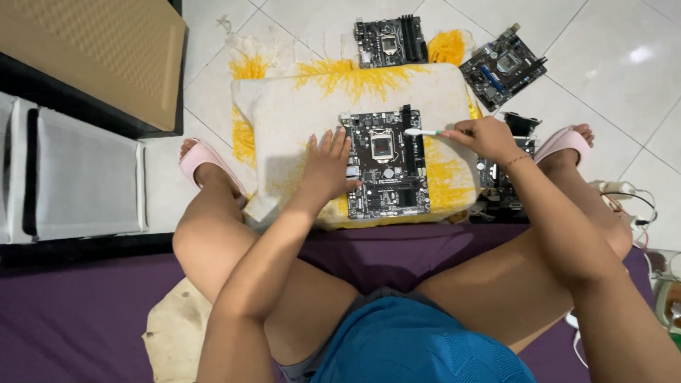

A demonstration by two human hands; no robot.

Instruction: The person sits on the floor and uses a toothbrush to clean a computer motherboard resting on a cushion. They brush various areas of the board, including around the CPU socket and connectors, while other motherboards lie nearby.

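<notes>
While the left hand (328, 164) lies flat with fingers spread on the near circuit board (386, 163), pinning its left edge to the yellow-and-white cushion (298, 113), the right hand (486, 138) is closed round the handle of a toothbrush (424, 132). The brush head touches the board's upper right part, just beside the socket in the middle. By the look of it, the brushing of this board is under way. I judge the next stroke needs the brush drawn across the parts lightly, with the left hand keeping the board from sliding on the soft cushion.

Counting boards, I see four: the one under the hands, a second (390, 41) beyond the cushion, a third (505, 67) tilted on the tiled floor (610, 92) to the right, and a fourth (507, 177) partly hidden behind the right wrist. One toothbrush and one cushion show, plus two pink slippers (202, 159) on the feet.
</notes>
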